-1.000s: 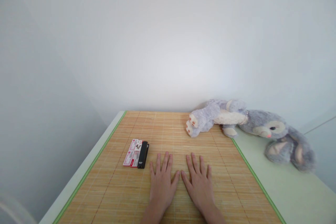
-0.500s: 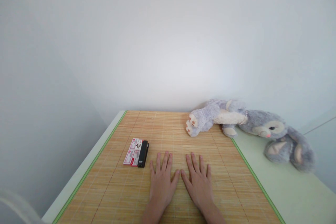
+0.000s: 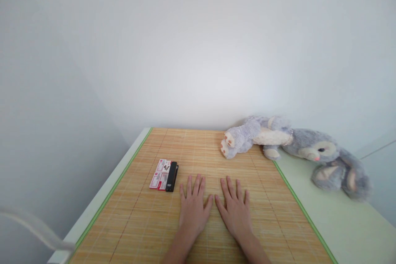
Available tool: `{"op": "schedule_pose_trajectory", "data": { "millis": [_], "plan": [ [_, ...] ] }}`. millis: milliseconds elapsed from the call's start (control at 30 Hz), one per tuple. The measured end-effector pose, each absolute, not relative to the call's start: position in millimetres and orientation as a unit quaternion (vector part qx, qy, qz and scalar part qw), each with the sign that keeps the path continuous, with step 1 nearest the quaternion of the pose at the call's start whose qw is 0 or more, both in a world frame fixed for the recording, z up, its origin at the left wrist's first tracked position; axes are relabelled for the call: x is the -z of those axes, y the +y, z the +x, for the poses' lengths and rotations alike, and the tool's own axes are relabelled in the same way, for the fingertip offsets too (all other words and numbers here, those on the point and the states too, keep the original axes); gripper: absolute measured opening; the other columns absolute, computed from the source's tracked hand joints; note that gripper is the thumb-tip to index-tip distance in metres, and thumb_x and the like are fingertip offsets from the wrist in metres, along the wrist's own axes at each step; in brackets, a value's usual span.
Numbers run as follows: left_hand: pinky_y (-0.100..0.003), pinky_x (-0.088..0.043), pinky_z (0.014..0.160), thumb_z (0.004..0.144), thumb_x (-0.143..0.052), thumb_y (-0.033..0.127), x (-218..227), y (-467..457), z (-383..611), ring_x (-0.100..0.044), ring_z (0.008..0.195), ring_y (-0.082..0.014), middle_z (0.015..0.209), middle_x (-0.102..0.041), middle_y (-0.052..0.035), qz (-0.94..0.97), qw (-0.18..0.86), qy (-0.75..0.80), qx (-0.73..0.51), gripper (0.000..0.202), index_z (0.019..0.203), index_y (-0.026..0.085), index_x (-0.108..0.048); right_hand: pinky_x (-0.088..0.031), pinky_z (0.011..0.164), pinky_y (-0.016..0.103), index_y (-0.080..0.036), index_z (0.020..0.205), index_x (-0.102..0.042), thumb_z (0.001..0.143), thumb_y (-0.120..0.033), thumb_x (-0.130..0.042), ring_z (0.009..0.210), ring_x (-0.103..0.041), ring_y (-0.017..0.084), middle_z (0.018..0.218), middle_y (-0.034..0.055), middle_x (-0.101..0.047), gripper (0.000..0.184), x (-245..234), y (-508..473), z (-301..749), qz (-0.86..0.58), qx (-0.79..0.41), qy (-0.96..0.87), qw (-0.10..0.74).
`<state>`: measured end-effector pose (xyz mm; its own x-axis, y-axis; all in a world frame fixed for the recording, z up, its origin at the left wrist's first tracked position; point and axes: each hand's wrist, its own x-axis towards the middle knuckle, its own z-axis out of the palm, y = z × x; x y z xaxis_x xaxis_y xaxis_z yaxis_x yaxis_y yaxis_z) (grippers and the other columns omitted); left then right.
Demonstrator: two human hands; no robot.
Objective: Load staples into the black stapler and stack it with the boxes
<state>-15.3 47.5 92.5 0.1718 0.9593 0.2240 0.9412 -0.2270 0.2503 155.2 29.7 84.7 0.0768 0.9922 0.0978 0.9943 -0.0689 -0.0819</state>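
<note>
My left hand (image 3: 194,208) lies palm down on a bamboo mat (image 3: 148,222), fingers spread, holding nothing. Beside it, my right hand (image 3: 235,210) rests flat in the same way, the two thumbs close together but apart. A black stapler (image 3: 171,176) lies just beyond and to the left of my left hand. Against the stapler's left side are several small red-and-white boxes (image 3: 160,174), set close together in a block; their print is too small to read.
A grey plush rabbit (image 3: 272,136) lies on its side along the back right, across the mat's edge and the pale green tabletop (image 3: 334,214). Behind stands a white wall (image 3: 198,49). A blurred pale curved cord or tube (image 3: 37,229) crosses the lower left.
The view has shifted slightly, so the table things sit a little higher and to the right. The pale curved thing at lower left shows more. Both hands stay flat on the mat.
</note>
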Motion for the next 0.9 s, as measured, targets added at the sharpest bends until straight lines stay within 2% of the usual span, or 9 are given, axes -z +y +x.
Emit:
{"op": "schedule_pose_trajectory", "data": {
  "millis": [900],
  "plan": [
    [-0.062, -0.011, 0.127, 0.102, -0.037, 0.058, -91.1, 46.9, -17.4, -0.009, 0.159, -0.0321, 0.171, -0.022, 0.0047, 0.764, 0.03, 0.62, -0.176, 0.066, 0.162, 0.037, -0.022, -0.004, 0.123, 0.067, -0.034, 0.164, -0.018, 0.102, -0.06, -0.035, 0.159, -0.003, 0.036, 0.172, -0.0037, -0.011, 0.069, -81.7, 30.3, 155.7, -0.728, 0.014, -0.682, 0.063]
  ]
}}
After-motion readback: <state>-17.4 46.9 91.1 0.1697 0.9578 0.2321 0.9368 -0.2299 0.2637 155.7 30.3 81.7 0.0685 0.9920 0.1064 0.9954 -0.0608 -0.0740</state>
